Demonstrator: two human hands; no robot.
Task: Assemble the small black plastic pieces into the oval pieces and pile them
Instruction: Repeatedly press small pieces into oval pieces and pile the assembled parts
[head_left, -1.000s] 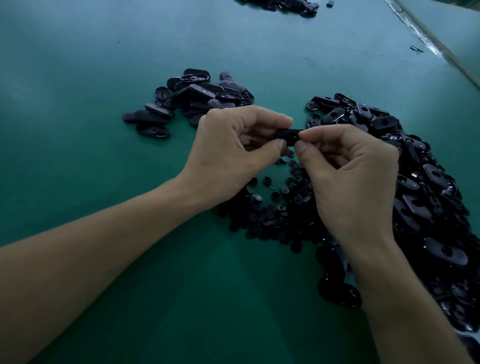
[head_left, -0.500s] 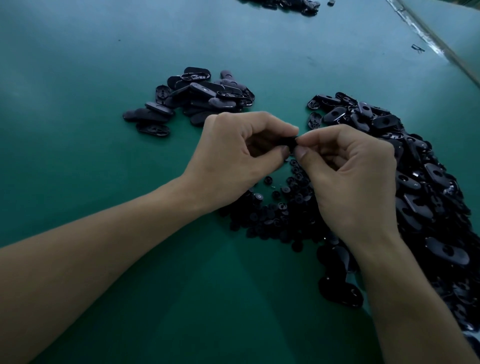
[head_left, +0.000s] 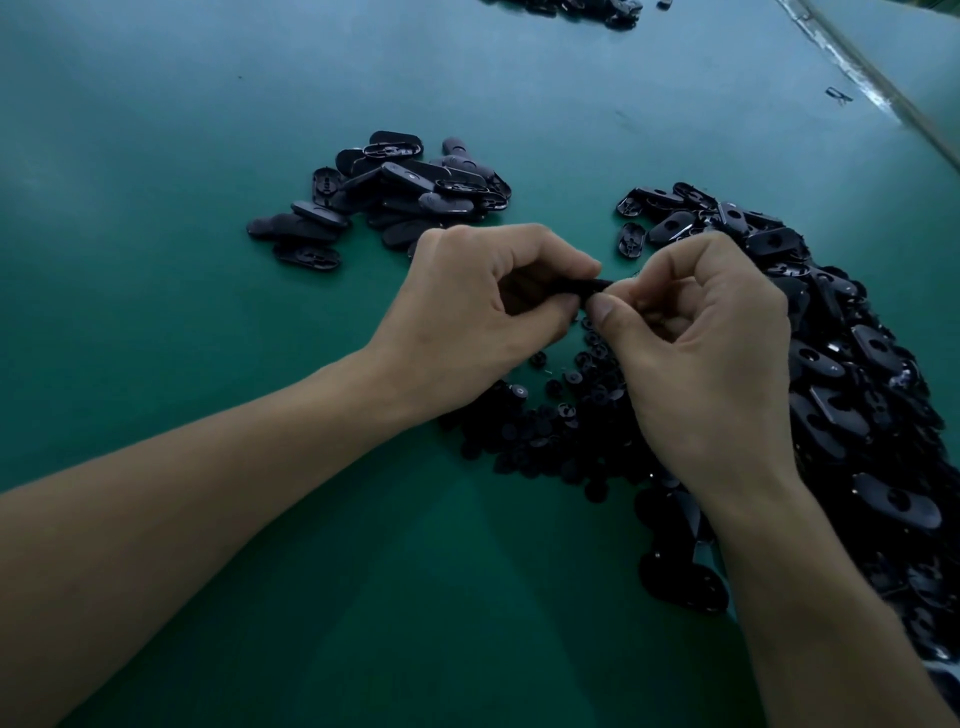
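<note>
Left hand (head_left: 467, 322) and right hand (head_left: 701, 353) both pinch one black oval plastic piece (head_left: 589, 285) above green tabletop (head_left: 208, 260). Heap of small round black plastic pieces (head_left: 550, 426) directly beneath, partly hidden by both hands. Large loose oval heap (head_left: 857, 364) to the right; smaller oval pile (head_left: 395, 192) behind left hand.

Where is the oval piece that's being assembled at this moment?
Head view, centre: the oval piece is pinched between the left hand and the right hand, over the green table, with the heap of small round pieces just nearer the camera.
</note>
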